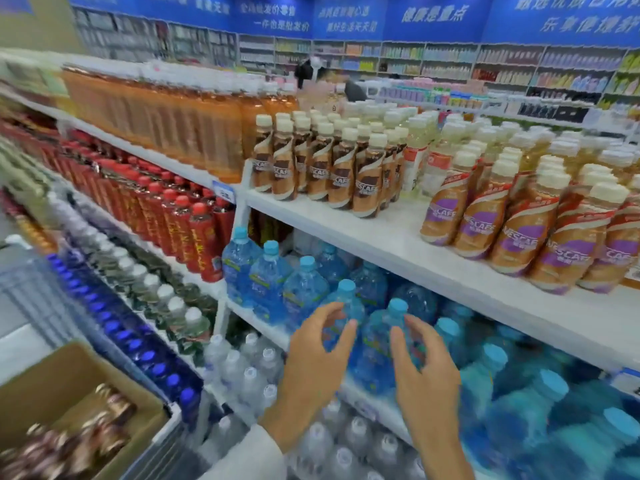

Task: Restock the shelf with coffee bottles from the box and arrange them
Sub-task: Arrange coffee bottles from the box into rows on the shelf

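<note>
Two empty hands (367,372) hover before the white shelf (398,244).

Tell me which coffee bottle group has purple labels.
The right-hand coffee bottles on the white shelf; the left group carries dark brown labels.

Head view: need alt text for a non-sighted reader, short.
Two empty hands, left hand and right hand, fingers spread, hover before blue-capped water bottles. Above, a white shelf holds brown-label coffee bottles and purple-label coffee bottles; a cardboard box of bottles sits lower left.
</note>
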`<state>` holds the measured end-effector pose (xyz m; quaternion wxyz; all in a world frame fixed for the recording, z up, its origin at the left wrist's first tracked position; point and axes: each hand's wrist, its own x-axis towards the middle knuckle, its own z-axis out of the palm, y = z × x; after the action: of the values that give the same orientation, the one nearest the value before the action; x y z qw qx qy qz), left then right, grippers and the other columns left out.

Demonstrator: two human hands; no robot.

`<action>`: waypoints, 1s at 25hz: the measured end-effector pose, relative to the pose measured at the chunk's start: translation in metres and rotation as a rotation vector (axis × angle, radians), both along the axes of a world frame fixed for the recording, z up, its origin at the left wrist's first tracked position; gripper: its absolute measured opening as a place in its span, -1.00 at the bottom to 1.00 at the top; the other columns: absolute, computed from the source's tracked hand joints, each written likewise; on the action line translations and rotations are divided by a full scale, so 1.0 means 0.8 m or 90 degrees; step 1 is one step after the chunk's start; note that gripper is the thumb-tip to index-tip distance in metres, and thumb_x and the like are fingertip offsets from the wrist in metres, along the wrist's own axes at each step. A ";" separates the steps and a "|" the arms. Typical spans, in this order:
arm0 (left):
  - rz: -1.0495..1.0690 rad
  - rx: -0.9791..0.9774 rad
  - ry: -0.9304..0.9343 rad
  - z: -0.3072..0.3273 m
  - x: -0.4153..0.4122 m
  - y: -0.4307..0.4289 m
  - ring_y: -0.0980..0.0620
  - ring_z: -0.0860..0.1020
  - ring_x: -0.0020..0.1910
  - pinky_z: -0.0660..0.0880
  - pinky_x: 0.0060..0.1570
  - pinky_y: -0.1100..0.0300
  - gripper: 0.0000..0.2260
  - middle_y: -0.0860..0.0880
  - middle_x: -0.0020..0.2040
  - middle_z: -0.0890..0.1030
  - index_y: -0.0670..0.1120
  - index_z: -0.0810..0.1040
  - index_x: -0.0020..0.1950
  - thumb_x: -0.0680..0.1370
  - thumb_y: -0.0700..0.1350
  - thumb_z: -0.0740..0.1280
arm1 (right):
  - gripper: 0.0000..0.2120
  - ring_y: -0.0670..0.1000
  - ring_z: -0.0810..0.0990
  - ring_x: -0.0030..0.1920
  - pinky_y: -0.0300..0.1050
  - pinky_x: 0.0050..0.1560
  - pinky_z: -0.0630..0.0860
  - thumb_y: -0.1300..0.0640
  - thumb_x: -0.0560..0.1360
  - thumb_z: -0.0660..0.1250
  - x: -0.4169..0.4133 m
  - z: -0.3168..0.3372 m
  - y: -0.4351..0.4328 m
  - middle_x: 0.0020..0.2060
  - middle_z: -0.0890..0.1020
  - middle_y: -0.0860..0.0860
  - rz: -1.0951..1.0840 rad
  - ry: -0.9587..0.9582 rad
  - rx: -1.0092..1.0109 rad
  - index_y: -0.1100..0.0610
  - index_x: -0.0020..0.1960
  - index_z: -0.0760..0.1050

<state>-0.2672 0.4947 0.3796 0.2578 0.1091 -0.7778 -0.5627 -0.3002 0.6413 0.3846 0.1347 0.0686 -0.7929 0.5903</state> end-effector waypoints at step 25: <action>0.609 0.339 -0.350 -0.276 0.452 -0.414 0.05 0.60 0.14 0.55 0.16 -0.01 -0.79 0.13 0.12 0.66 0.10 0.54 0.22 0.60 0.08 0.35 | -0.58 -0.07 0.54 0.26 -0.08 0.32 0.42 -0.16 0.62 0.25 0.220 -0.234 -0.527 0.26 0.58 -0.12 0.585 -0.440 0.418 -0.01 0.41 0.44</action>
<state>0.0947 0.1634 0.1592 0.2357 0.6483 -0.5134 -0.5105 -0.1242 0.2197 0.1972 -0.4208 0.2444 -0.8192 0.3034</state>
